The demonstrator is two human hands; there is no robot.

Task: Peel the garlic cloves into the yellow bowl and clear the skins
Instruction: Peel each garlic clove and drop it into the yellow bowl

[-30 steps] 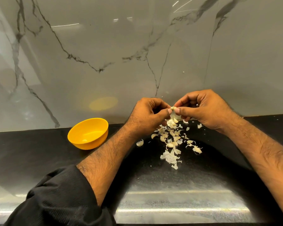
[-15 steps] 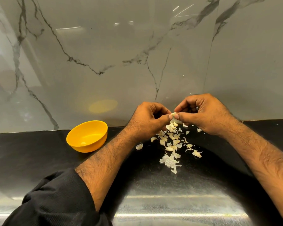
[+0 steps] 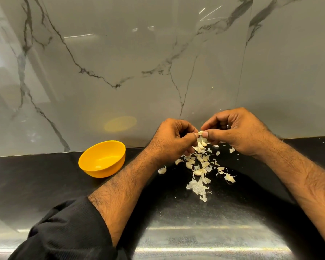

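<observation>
A pale garlic clove (image 3: 201,136) is pinched between both hands above the black counter. My left hand (image 3: 172,140) grips it from the left with curled fingers, and my right hand (image 3: 236,131) pinches its top with thumb and forefinger. Most of the clove is hidden by my fingers. Below them lies a scatter of garlic cloves and papery skins (image 3: 200,169) on the counter. The yellow bowl (image 3: 102,160) stands to the left of my left forearm; whether anything lies in it I cannot tell.
The black counter (image 3: 36,181) runs along a glossy grey marble wall (image 3: 120,62) right behind the hands. One stray skin (image 3: 162,170) lies beside my left forearm. A bright glare strip (image 3: 204,239) crosses the counter's near part.
Both hands have stayed together on the clove with only small finger movements. The view has shifted slightly, so hands and bowl sit a little lower in the picture.
</observation>
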